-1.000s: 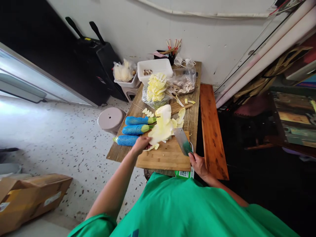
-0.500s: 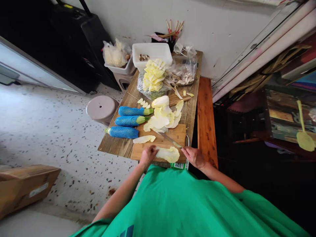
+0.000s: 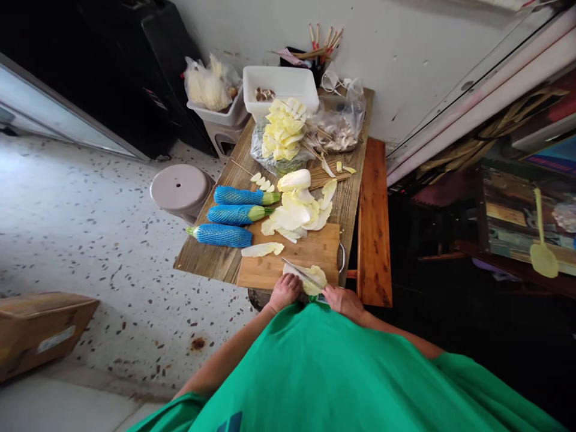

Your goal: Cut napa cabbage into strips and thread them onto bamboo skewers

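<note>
A napa cabbage leaf (image 3: 318, 275) lies at the near edge of the wooden cutting board (image 3: 261, 275). My left hand (image 3: 286, 291) has its fingers curled on the leaf's left end, holding it down. In my right hand (image 3: 344, 301) is a knife (image 3: 300, 272), its blade lying slantwise across the leaf; the handle is hidden in my grip. A narrower cabbage leaf piece (image 3: 261, 249) rests on the board's left part. Just beyond are a pile of loose cabbage leaves (image 3: 294, 213) and a small cabbage heart (image 3: 294, 180).
Blue-netted zucchini (image 3: 222, 235) lie left of the board. Behind are a bag of yellow leaves (image 3: 283, 135), a white tub (image 3: 281, 75), a bag of mushrooms (image 3: 337, 132) and skewers (image 3: 321, 177). A stool (image 3: 180, 186) stands left, a wooden bench (image 3: 374, 240) right.
The knife has come down from the board's right side onto the leaf. My right hand moved nearer my body and slightly left; my left hand shifted right along the leaf.
</note>
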The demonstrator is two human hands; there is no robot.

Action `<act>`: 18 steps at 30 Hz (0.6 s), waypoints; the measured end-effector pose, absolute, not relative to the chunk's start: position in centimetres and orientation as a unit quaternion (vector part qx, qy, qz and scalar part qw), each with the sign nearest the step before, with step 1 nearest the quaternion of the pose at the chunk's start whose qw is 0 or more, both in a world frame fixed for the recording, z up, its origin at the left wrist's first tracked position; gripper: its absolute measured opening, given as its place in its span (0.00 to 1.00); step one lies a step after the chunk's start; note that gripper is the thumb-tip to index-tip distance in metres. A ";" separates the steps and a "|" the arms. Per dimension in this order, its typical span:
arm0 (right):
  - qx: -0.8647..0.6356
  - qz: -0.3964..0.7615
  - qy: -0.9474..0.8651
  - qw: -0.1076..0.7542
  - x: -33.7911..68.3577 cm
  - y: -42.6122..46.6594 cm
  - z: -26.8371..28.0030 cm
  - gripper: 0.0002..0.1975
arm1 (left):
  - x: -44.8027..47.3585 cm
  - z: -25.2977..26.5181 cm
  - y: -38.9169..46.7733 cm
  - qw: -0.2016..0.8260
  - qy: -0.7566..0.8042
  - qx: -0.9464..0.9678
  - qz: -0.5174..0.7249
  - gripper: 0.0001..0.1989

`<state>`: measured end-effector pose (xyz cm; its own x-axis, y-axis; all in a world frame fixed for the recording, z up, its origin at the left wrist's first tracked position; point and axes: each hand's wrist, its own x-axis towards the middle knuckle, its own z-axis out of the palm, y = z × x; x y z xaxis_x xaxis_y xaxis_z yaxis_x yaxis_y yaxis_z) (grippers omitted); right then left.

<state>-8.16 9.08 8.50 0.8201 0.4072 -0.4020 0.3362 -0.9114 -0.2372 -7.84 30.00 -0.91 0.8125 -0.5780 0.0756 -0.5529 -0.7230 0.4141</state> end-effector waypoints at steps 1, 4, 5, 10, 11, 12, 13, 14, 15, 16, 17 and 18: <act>-0.949 0.231 -0.202 0.076 -8.0 9.1 8.4 0.12 | -7.8 -0.9 29.9 0.208 -0.305 0.929 -0.031 0.11; -0.945 0.230 -0.222 0.074 -7.4 8.8 8.5 0.14 | -7.9 -0.9 29.7 0.195 -0.305 0.931 -0.041 0.11; -0.944 0.228 -0.226 0.073 -7.1 8.6 8.6 0.15 | -7.9 -0.9 29.6 0.192 -0.304 0.932 -0.044 0.12; -0.933 0.225 -0.267 0.084 -5.6 7.1 9.1 0.16 | -7.8 -0.8 29.5 0.182 -0.301 0.934 -0.057 0.12; -0.931 0.225 -0.276 0.086 -5.3 7.0 9.2 0.16 | -7.8 -0.8 29.5 0.181 -0.301 0.935 -0.058 0.12; -0.928 0.225 -0.283 0.088 -5.0 6.8 9.2 0.15 | -7.8 -0.9 29.5 0.179 -0.300 0.935 -0.058 0.12; -0.927 0.224 -0.288 0.089 -4.8 6.7 9.1 0.15 | -7.8 -0.9 29.5 0.178 -0.300 0.935 -0.057 0.12; -0.927 0.223 -0.289 0.089 -4.7 6.7 9.0 0.16 | -7.9 -1.0 29.5 0.178 -0.299 0.936 -0.056 0.12; -0.927 0.221 -0.290 0.089 -4.5 6.7 8.9 0.16 | -7.9 -1.0 29.5 0.178 -0.298 0.936 -0.056 0.12; -0.927 0.220 -0.290 0.090 -4.4 6.7 8.8 0.16 | -8.0 -1.1 29.5 0.178 -0.297 0.936 -0.056 0.12; -0.927 0.219 -0.290 0.091 -4.4 6.7 8.6 0.16 | -8.0 -1.1 29.5 0.179 -0.296 0.936 -0.056 0.12; -0.927 0.218 -0.292 0.093 -4.3 6.7 8.5 0.17 | -8.0 -1.1 29.5 0.181 -0.296 0.936 -0.057 0.12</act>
<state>-4.28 6.69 8.47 0.7348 0.5807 -0.3506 0.4998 -0.8129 -0.2989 -8.01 29.49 -1.13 0.8188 -0.5741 -0.0003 -0.5328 -0.7601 0.3721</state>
